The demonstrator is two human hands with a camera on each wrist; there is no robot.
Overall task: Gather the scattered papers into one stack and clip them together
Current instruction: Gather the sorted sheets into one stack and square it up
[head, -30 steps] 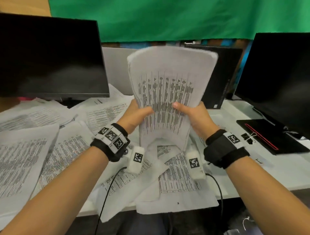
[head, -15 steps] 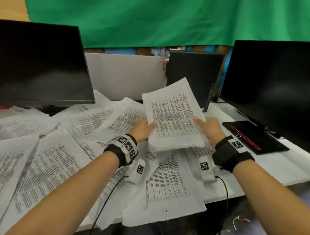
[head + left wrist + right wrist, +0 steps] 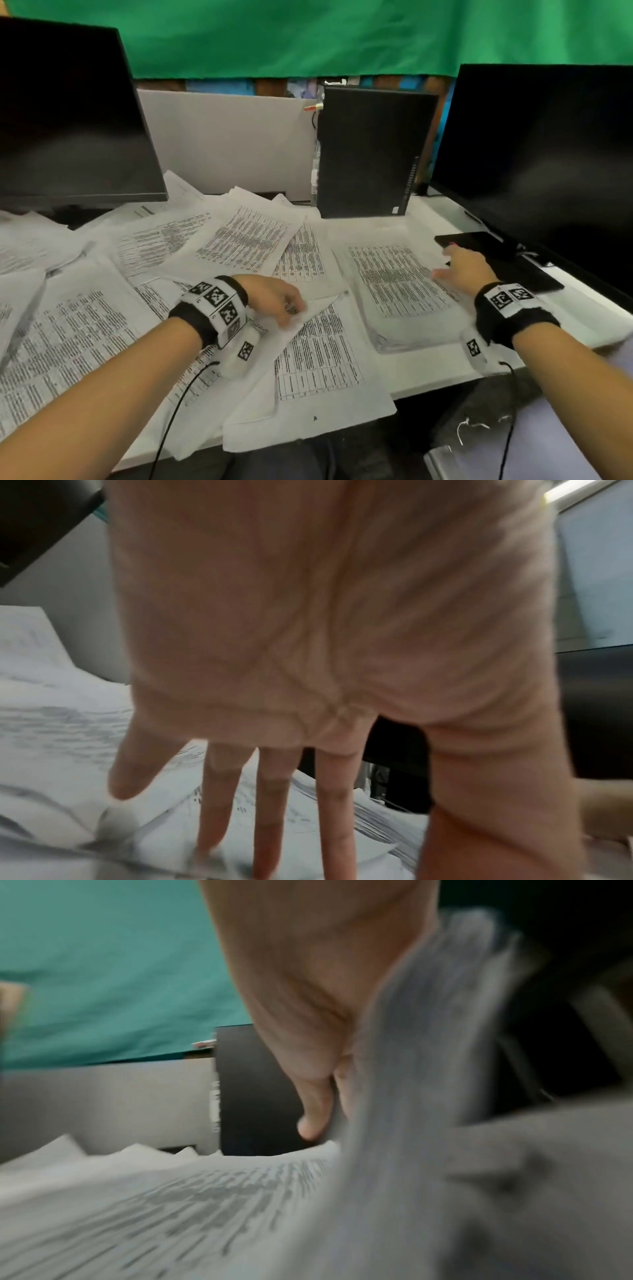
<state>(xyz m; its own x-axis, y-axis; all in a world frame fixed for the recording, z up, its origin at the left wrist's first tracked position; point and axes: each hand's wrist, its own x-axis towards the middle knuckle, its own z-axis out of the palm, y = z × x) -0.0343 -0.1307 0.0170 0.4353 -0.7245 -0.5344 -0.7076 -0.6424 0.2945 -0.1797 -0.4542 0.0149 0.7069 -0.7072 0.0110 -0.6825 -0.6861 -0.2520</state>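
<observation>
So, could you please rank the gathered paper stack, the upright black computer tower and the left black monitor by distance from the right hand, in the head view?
1. Gathered paper stack: directly under the right hand.
2. Upright black computer tower: behind, centre.
3. Left black monitor: far left.

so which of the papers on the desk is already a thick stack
The stack of papers lying flat by the right hand, in front of the black computer tower. Its layered edge shows many sheets; the others are loose single pages.

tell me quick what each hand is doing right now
Left hand: open, fingers on a loose sheet.
Right hand: open, beside the stack, holding nothing.
</observation>
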